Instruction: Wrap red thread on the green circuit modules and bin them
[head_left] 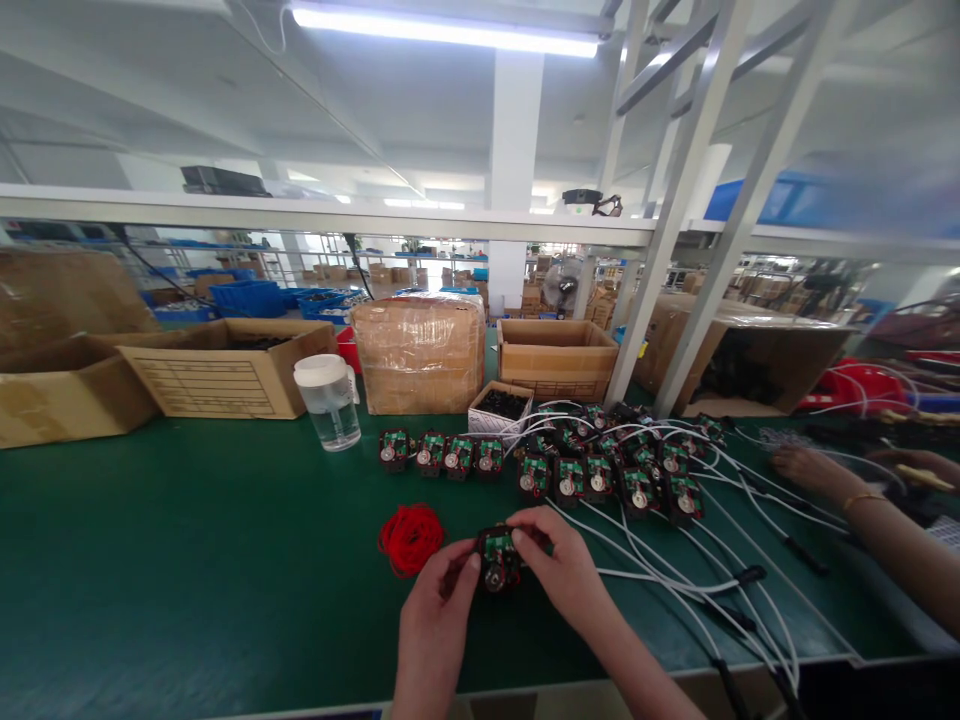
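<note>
Between my two hands is a small black housing with a green circuit board (498,548) and a round silvery part, just above the green table near its front edge. My left hand (444,595) pinches its left side between thumb and fingers. On the upper right, my right hand (553,560) grips it with thumb and fingertips. A coil of red wire (411,540) lies left of it. Beyond my hands stands a row of similar circuit-board units (458,456), and more units with white cables (639,488) are heaped to the right.
A water jug (328,402) stands behind the coil. Cardboard boxes (420,352) line the back, with a small box of black parts (501,404) before them. At right, a co-worker's hand (814,474) is over the table. Metal posts (671,215) rise behind the heap.
</note>
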